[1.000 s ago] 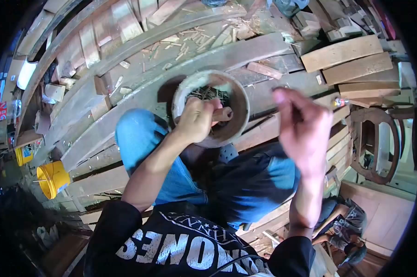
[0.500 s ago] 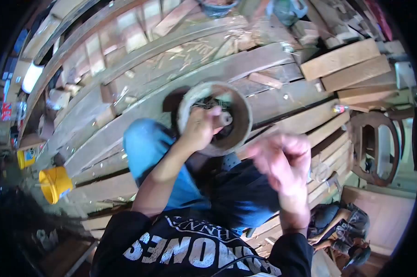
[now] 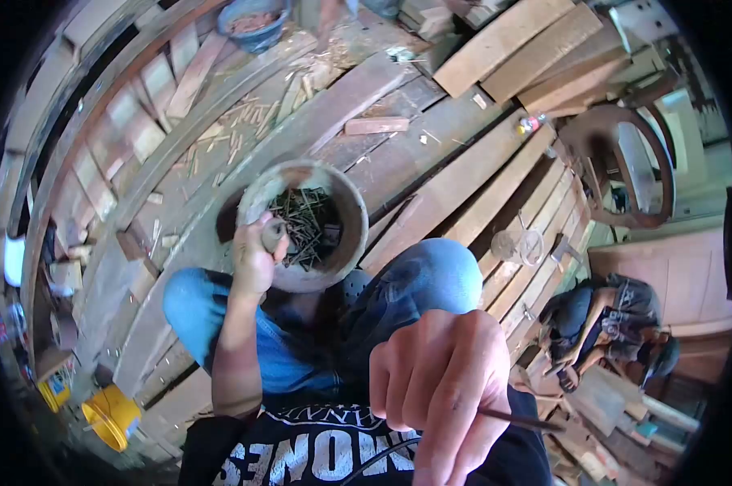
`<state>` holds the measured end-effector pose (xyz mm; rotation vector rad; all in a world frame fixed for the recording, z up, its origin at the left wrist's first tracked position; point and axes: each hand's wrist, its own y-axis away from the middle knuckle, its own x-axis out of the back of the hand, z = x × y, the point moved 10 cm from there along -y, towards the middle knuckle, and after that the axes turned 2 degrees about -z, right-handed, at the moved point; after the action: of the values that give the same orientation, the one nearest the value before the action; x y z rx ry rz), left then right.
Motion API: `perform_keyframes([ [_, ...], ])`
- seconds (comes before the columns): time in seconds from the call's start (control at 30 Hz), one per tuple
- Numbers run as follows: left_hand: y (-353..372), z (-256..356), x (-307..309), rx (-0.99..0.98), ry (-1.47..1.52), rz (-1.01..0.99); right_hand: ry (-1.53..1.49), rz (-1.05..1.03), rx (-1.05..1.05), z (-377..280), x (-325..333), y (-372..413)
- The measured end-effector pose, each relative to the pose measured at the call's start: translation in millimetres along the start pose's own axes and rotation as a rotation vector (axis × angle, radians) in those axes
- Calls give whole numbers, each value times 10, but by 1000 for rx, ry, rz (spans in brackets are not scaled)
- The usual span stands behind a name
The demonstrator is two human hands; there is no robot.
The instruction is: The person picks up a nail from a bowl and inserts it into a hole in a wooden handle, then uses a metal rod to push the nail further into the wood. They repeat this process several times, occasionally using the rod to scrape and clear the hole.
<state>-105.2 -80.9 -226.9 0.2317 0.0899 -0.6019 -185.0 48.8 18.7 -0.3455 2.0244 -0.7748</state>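
Head view shows the two hands well apart. The left hand [image 3: 253,257] is closed around a short round piece [image 3: 274,235], which looks like wood, at the near left rim of the bucket [image 3: 352,212]; whether the hand touches this rim, I cannot tell. The right hand [image 3: 447,381] is above the lap, close to the camera, with its fingers curled around a thin dark rod [image 3: 524,420], of which one end sticks out sideways.

Inside the bucket lie many thin sticks, probably nails [image 3: 305,227]. If the left hand loosens, the round piece could drop among them, and fingers which reach after it could be pricked. The bucket is near the bent knees [image 3: 440,271]; one careless push could tip it, and the nails could roll into gaps between the boards [image 3: 463,194]. The rod, being so narrow, could turn in the grip, or catch the black cable [image 3: 380,455] on the shirt.
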Motion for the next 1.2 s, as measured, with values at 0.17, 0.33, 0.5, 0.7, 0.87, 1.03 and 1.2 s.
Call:
perform_keyframes([
  [0.17,-65,-223,51,90,124,8,137,-201,64,-408,-90,24],
  [0.33,-163,-366,53,103,142,3,188,21,309,-774,-59,51],
  [0.5,-195,-424,50,122,164,7,254,-10,344,-1007,-37,128],
  [0.7,-212,-628,204,203,198,62,245,56,369,-1198,96,213],
  [0.87,-275,-822,224,264,233,127,786,504,102,-579,861,236],
  [1.03,-266,-757,181,285,224,117,1374,473,-189,-232,1132,85],
  [1.2,-133,-653,446,274,223,158,1505,290,-434,385,1240,89],
])
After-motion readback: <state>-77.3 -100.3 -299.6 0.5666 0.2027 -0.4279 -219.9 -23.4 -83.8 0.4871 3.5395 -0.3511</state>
